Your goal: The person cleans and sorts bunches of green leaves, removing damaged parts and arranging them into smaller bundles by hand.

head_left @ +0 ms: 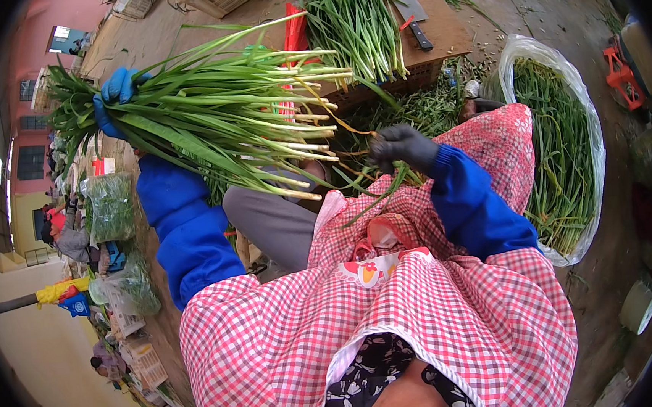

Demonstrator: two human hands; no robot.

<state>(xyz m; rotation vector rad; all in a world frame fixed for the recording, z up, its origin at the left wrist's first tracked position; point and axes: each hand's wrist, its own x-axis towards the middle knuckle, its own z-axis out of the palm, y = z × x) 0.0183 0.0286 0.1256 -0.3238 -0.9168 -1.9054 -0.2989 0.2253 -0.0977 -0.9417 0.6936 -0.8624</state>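
— Closest to the body, what shows?

— Just below the apron [397,328], red and white checked, a bare knee pokes out. Above the apron, both forearms in blue sleeves reach forward.

— And the right hand?

— The right hand [402,148], in a dark glove, sits just past the apron's upper edge. It is pinched shut on thin green and yellowish leaves [374,184] that trail down toward the apron. Whether those strands belong to the big bundle I cannot quite tell.

— The left hand?

— The left hand [112,98], in a blue glove, is up and out to the left of the apron, clenched around the leafy end of a bundle of green onions [219,112]. The bundle lies across, pale stalk ends pointing right, nearly reaching the right hand.

— Beyond that?

— Farther from the apron, a wooden board [442,30] rests on a crate, carrying a heap of greens [350,25] and a cleaver [410,9]. To the apron's right stands a clear plastic bag [592,129] filled with more greens.
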